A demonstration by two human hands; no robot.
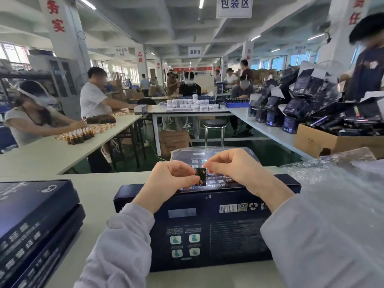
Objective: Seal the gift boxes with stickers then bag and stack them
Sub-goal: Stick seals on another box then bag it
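Both hands meet just above the far edge of a dark blue box (207,227) lying flat on the desk (93,183). The left hand (172,176) pinches a small dark sticker (201,176) between thumb and finger. The right hand (234,167) closes curled fingertips on its upper corner. The sticker's print is too small to read, and fingers hide part of it. Behind the hands lies a wrapped box (209,153) under shiny film, mostly covered by them. A stack of boxes (31,221) at the left is cut off by the frame. Clear plastic (332,169) blurs the right side.
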